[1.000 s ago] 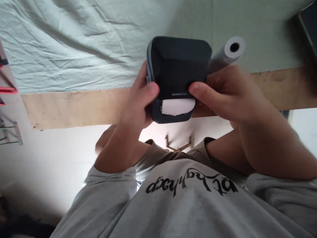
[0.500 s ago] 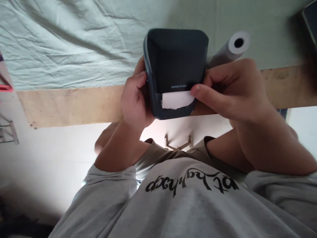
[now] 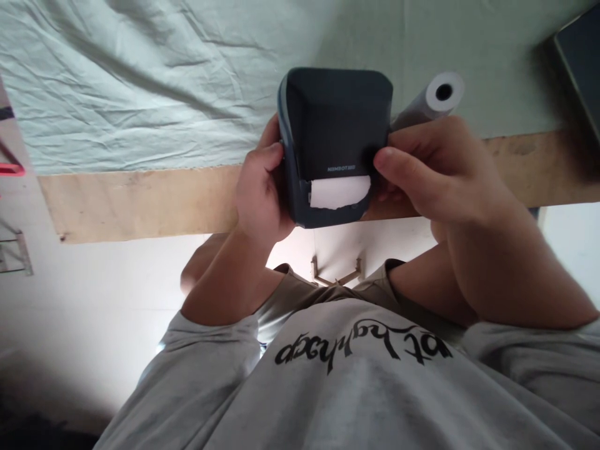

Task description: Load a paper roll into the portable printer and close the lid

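A dark label printer (image 3: 337,122) is held up in front of me above the table's near edge, its front lettered NIIMBOT. From its slot sticks a short white strip of paper (image 3: 340,191) with a torn lower edge. My left hand (image 3: 260,187) grips the printer's left side, thumb along the edge. My right hand (image 3: 435,172) is closed on the right side, thumb at the lower right edge beside the paper; its other fingers are partly hidden behind. Just beyond the right hand lies a white paper roll (image 3: 429,100) with a dark hollow core.
A pale green cloth (image 3: 164,81) with creases at the left covers the table, leaving a bare wooden edge (image 3: 140,203) along the front. At the far right sits a dark flat-sided object (image 3: 581,69). Something red (image 3: 12,169) shows at the left edge.
My right thumb has moved off the paper strip, up and right to the printer's edge. The printer sits slightly lower in view, and the strip's right end is now uncovered.
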A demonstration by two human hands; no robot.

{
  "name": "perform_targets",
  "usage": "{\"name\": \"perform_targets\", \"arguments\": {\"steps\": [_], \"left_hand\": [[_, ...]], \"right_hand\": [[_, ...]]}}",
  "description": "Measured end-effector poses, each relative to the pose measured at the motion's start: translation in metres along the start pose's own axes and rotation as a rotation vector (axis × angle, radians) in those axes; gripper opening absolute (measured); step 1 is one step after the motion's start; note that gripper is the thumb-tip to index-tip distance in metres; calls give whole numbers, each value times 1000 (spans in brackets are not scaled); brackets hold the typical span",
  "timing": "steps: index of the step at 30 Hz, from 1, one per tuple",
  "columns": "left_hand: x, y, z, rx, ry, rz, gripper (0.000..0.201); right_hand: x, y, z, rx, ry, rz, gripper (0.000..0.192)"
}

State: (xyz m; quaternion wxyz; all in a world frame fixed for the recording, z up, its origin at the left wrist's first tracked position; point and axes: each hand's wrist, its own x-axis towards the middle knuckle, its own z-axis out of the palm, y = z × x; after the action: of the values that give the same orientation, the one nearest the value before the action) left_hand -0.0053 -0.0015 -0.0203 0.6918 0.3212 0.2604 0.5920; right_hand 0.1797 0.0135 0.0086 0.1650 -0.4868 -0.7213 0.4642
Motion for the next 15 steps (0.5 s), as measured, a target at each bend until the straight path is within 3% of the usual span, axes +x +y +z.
{"name": "perform_targets", "arguments": {"steps": [6, 10, 12, 15], "left_hand": [[-4, 7, 11, 31, 138, -77, 21], [-5, 9, 17, 17, 144, -58, 22], [-5, 9, 17, 8, 133, -37, 21], [-4, 7, 13, 8, 114, -53, 23]], "right_hand": [[0, -3, 3, 83, 11, -34, 50], [0, -4, 5, 46, 42, -39, 49], [-2, -7, 5, 1, 112, -46, 50], [-8, -20, 4, 68, 333, -104, 50]]}}
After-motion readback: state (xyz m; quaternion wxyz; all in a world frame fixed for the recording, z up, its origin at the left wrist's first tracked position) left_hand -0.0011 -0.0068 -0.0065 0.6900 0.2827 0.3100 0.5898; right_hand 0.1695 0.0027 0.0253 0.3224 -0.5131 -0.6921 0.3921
